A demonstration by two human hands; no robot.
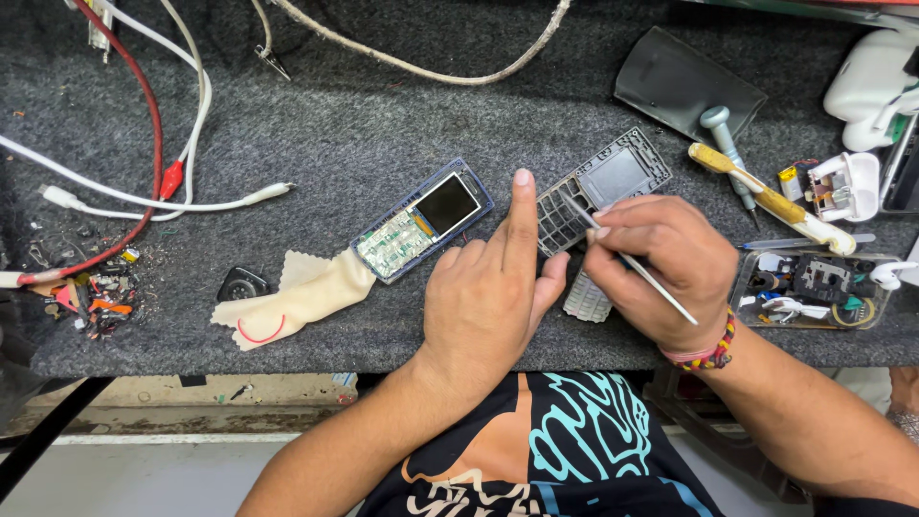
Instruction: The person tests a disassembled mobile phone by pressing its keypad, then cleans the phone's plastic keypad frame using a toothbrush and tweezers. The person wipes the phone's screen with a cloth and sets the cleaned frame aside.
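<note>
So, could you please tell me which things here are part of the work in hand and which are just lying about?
In hand:
left hand pressing the grey front cover
right hand holding thin tweezers
keypad
opened phone

Lying about:
cream cloth
cables
screwdrivers
parts tray

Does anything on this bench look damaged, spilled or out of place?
Yes. The phone lies opened, its circuit board bare, and its grey front cover sits apart under the left hand and right hand, which holds tweezers. Small scraps are strewn at the mat's left edge.
</note>
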